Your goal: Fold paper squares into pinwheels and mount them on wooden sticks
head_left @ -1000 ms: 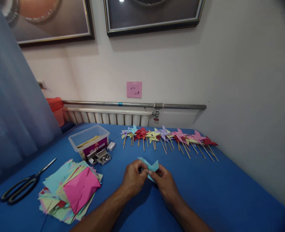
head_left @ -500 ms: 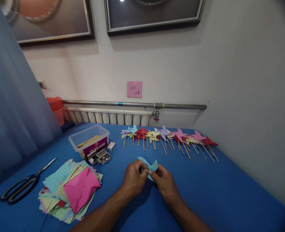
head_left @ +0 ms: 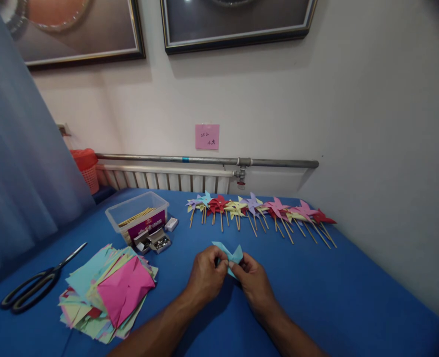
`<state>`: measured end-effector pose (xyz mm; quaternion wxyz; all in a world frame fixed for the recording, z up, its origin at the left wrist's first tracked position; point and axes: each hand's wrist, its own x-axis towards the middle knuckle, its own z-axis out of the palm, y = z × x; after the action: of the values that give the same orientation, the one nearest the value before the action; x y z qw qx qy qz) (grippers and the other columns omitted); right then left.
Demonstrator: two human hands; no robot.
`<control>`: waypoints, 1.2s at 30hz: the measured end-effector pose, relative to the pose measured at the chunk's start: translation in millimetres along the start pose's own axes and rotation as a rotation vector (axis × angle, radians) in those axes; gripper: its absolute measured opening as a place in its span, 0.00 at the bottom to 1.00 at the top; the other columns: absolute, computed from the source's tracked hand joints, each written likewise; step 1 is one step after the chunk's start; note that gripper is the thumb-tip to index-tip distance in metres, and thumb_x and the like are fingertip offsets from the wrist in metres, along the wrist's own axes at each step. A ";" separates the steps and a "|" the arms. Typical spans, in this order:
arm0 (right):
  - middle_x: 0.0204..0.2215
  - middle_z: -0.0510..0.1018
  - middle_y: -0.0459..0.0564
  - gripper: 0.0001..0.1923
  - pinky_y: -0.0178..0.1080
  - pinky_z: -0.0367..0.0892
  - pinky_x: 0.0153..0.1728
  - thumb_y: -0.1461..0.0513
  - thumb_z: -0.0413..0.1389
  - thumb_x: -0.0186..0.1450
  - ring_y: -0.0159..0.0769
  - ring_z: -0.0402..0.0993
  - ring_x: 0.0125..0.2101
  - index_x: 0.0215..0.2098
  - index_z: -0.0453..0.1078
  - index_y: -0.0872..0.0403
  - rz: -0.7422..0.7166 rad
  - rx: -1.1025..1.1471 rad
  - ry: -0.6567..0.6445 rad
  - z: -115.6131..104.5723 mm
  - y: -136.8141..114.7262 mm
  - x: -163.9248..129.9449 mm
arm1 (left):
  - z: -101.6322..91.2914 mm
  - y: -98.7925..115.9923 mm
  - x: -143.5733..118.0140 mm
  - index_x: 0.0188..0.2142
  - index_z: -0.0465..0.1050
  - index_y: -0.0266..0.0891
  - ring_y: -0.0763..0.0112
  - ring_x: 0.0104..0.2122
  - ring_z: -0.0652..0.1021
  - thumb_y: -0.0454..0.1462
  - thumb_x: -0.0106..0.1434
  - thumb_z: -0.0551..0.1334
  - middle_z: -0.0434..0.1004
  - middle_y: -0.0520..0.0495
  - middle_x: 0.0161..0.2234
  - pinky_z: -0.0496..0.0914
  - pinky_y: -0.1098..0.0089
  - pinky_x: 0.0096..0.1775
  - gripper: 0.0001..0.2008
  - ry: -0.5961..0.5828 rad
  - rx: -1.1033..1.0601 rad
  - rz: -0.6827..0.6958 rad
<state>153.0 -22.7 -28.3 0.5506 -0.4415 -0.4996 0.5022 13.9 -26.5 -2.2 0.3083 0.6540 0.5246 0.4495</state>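
A light-blue paper pinwheel (head_left: 237, 255) with bent-up points is held between both hands, above the blue tabletop. My left hand (head_left: 207, 271) pinches its left side, fingertips at the paper's middle. From the other side my right hand (head_left: 255, 278) grips it, the thumb pressed near the centre. The fingers hide whether a pin is there; no stick shows on this piece. Left of my hands lies a pile of coloured paper sheets (head_left: 89, 277), a bright pink one (head_left: 127, 291) on top. Small open boxes of metal pins (head_left: 161, 243) sit behind the pile.
Finished pinwheels on sticks (head_left: 254, 204) lie in a row along the table's back. A clear plastic tub (head_left: 119, 212) holds thin wooden sticks (head_left: 139, 216), with a small white box (head_left: 171, 224) beside it. Black-handled scissors (head_left: 40, 285) lie at far left, near the blue curtain (head_left: 18, 148).
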 end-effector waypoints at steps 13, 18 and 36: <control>0.27 0.81 0.47 0.19 0.38 0.66 0.33 0.49 0.67 0.54 0.39 0.74 0.30 0.35 0.76 0.55 0.038 0.005 -0.007 1.3 -5.0 -1.7 | -0.7 7.7 -1.8 0.27 0.69 0.39 0.75 0.25 0.68 0.31 0.55 0.57 0.70 0.55 0.23 0.62 0.74 0.31 0.03 0.007 -0.076 -0.014; 0.33 0.83 0.49 0.21 0.42 0.69 0.43 0.51 0.69 0.52 0.43 0.77 0.36 0.39 0.77 0.54 0.039 0.123 -0.059 0.7 -7.2 -1.2 | -1.1 3.5 -0.1 0.28 0.69 0.39 0.74 0.27 0.69 0.32 0.55 0.58 0.70 0.55 0.24 0.63 0.73 0.33 0.02 0.000 -0.106 0.018; 0.35 0.84 0.52 0.24 0.47 0.70 0.47 0.50 0.70 0.52 0.50 0.79 0.42 0.42 0.77 0.54 0.101 0.246 -0.072 0.2 -12.7 -3.9 | -2.4 -0.7 9.0 0.24 0.71 0.35 0.76 0.20 0.66 0.42 0.44 0.71 0.70 0.53 0.19 0.60 0.73 0.26 0.15 -0.109 -0.619 -0.353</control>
<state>154.3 -27.9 -16.1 0.5562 -0.3771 -0.4309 0.6022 11.8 -17.8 0.5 0.5920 0.4521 0.4514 0.4913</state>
